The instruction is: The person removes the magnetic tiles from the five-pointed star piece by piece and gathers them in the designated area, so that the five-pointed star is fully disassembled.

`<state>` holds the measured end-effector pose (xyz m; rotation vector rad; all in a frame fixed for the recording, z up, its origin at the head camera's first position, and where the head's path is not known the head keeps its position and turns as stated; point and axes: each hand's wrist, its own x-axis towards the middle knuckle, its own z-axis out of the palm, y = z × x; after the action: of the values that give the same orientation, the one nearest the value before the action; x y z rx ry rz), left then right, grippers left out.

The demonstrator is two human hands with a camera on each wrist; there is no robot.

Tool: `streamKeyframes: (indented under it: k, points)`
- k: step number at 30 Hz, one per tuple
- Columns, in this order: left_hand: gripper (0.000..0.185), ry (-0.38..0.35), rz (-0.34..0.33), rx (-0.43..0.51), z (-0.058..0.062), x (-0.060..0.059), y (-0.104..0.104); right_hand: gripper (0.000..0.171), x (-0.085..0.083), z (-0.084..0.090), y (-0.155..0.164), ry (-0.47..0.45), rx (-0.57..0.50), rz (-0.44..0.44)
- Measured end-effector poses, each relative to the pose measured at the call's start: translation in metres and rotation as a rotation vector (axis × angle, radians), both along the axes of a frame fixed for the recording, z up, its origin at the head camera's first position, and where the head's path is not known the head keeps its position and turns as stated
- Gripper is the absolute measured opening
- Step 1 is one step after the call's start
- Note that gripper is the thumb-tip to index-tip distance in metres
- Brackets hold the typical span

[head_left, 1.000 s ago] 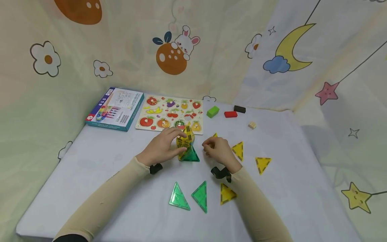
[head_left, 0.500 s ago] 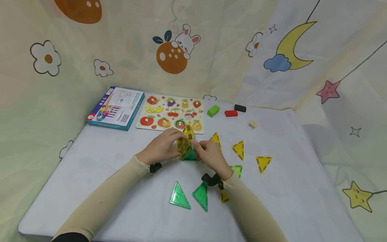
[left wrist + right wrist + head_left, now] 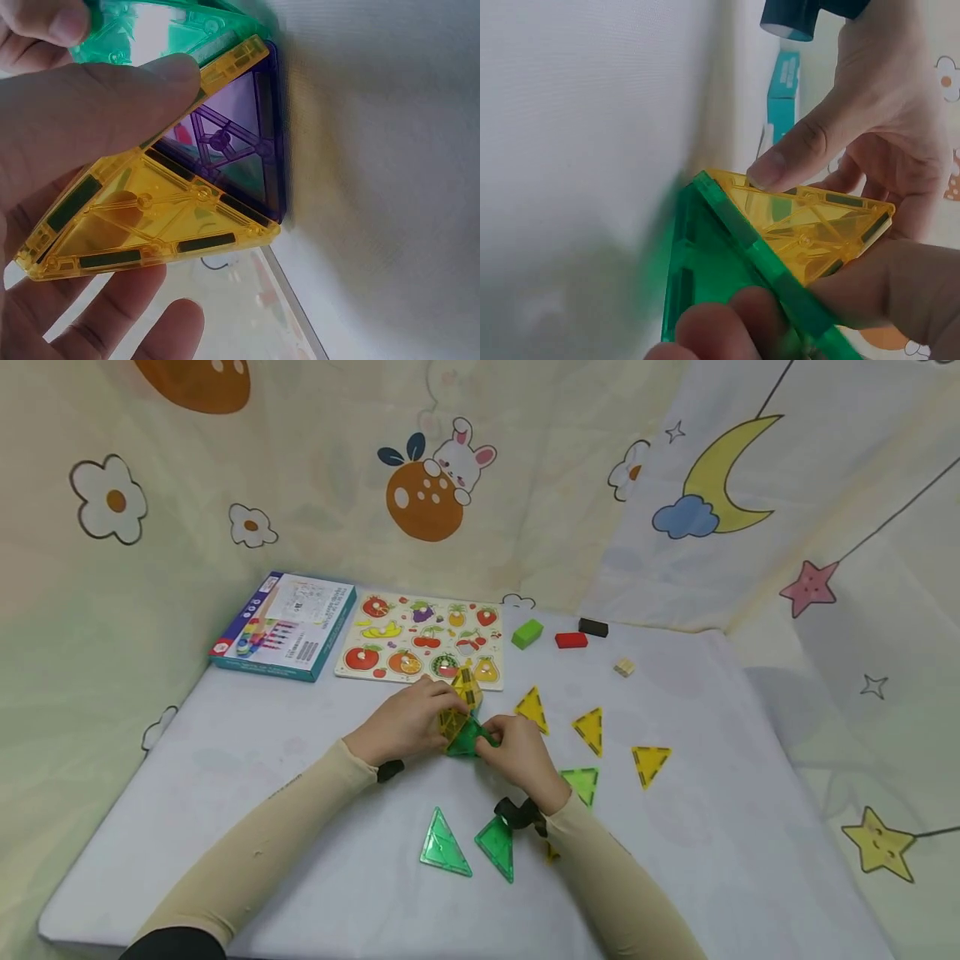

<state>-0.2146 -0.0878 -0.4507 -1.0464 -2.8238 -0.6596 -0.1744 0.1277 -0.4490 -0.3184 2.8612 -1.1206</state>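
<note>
My left hand (image 3: 408,720) grips a small standing structure of triangular magnetic tiles, thumb along the edge of a yellow tile (image 3: 142,206) and fingers behind it. A purple tile (image 3: 259,161) adjoins the yellow one. At the near side my right hand (image 3: 521,758) pinches a green triangular tile (image 3: 705,247) between thumb and fingers. In the right wrist view, the green tile's edge meets a yellow tile (image 3: 780,225) at one corner. The structure's yellow top (image 3: 467,683) shows above the left fingers; its left side is hidden by that hand.
Right of the hands lie loose yellow triangles (image 3: 588,731) and a light green one (image 3: 583,785). Two green triangles (image 3: 446,845) lie in front. Behind are a fruit puzzle board (image 3: 345,665), a boxed set (image 3: 288,627), a green block (image 3: 527,634) and other small blocks.
My right hand has moved left from beside the structure and now pinches the green tile. A light green tile and a yellow triangle have come into view beside that arm. My left hand keeps its grip.
</note>
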Motion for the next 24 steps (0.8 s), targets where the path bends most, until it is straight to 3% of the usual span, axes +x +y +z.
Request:
streamKeyframes:
  k: [14,19,24]
  points:
    - [0.053,-0.007,0.007,-0.010,0.001,0.001,0.000,0.015,0.006,-0.003,0.013,0.019,0.053,0.047]
    - [0.051,0.004,0.008,-0.006,0.001,0.001,0.001,0.016,0.010,-0.004,0.023,0.027,-0.003,0.090]
    - [0.045,0.066,-0.004,0.041,0.003,0.004,0.000,0.015,0.009,-0.004,0.031,-0.034,-0.113,0.112]
